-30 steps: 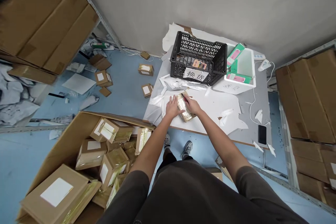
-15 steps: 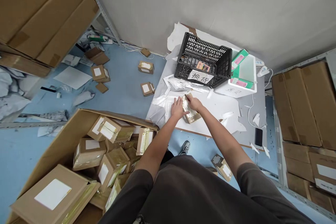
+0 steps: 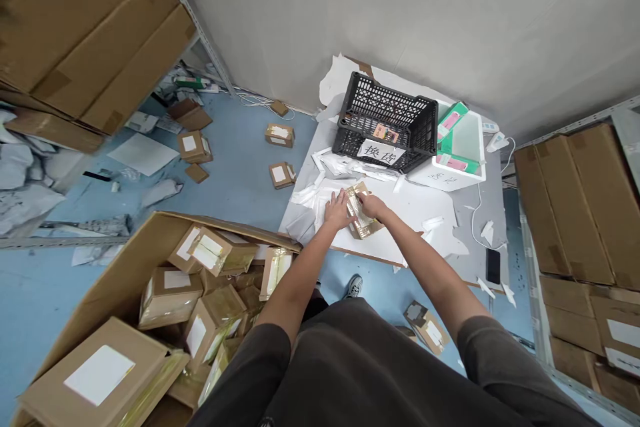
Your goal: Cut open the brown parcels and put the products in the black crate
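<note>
A small cardboard box (image 3: pixel 367 228) wrapped in shiny clear tape lies on the white-covered table. My left hand (image 3: pixel 339 211) rests at its left edge, fingers spread and thumb against the box. My right hand (image 3: pixel 373 207) is closed over the box's upper right part. In its grip is a slim dark tool that looks like a box cutter, now mostly hidden by the fingers.
Behind the box stand a black plastic crate (image 3: pixel 345 142) and a white foam bin (image 3: pixel 443 179) with green-and-pink packs. A phone (image 3: pixel 493 267) lies at the table's right. A big open carton (image 3: pixel 125 257) of taped parcels stands at my left. Shelves flank both sides.
The view has shifted, so the table sits slightly farther right. My right hand has shifted on the taped box, and the dark tool shows less. My left hand stays at the box's left edge.
</note>
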`<state>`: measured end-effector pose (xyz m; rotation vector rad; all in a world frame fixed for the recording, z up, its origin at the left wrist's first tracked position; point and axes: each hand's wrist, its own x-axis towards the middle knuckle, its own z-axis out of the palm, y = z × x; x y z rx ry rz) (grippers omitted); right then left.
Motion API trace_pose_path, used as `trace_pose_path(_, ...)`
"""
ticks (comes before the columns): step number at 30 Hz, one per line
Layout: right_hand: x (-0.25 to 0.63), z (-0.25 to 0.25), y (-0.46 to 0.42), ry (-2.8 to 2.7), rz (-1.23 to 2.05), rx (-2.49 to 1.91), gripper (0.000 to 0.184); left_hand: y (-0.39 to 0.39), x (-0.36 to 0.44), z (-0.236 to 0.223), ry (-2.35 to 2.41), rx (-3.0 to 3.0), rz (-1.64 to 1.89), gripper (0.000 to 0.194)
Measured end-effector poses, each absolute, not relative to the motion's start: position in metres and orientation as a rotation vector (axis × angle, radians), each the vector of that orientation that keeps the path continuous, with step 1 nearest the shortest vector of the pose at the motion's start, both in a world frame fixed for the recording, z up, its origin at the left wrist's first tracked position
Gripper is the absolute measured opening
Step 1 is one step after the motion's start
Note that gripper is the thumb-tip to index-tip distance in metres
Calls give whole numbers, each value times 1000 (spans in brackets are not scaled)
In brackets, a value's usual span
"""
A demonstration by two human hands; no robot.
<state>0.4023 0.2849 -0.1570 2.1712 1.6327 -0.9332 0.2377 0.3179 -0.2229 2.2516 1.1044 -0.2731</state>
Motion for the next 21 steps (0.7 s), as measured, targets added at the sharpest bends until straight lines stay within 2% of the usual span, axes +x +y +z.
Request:
trace_pose_path(6,398,-154,273,1586,-966,2170,64,317,238,-210,1121,2266,-351,105)
trace_pose_path(10,395,-149,261,1531,-977,2200,54,316,237,-208,1134,2272,-328,103)
trace_pose_path(14,394,-143,235,1382,-1064,2184,56,316,239,-206,1137,2268,-355,102)
trace_pose_path(18,391,-138,216,1243,-1222,2205,37,316,238,-204,1127,2270,-321,102)
trace_pose_path(21,390,-137,208,1262,-1183,2211,32,316,237,-204,1122,2275,-310,101)
